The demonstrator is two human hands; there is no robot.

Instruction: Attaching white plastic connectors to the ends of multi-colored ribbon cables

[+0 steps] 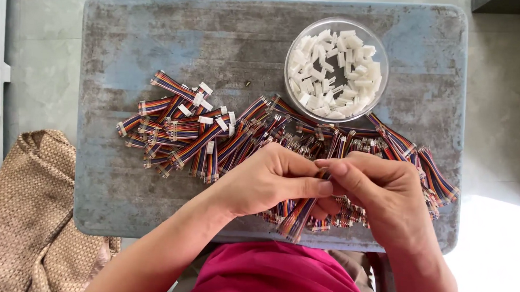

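One clear bowl point(336, 69) of white plastic connectors point(334, 74), too many to be counted, was seen, along with one table point(131, 38), two hands, one woven bag point(27, 213), and dozens of striped ribbon cables point(182, 132).

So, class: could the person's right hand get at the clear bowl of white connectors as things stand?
Probably yes: the right hand lies just below the clear bowl, with only low cable bundles between, though its fingers now pinch a ribbon cable.

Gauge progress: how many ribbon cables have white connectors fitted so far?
Done: a small pile of capped cables at left. In hand: left hand and right hand pinch one ribbon cable. Left: the larger uncapped heap and a full bowl of connectors.
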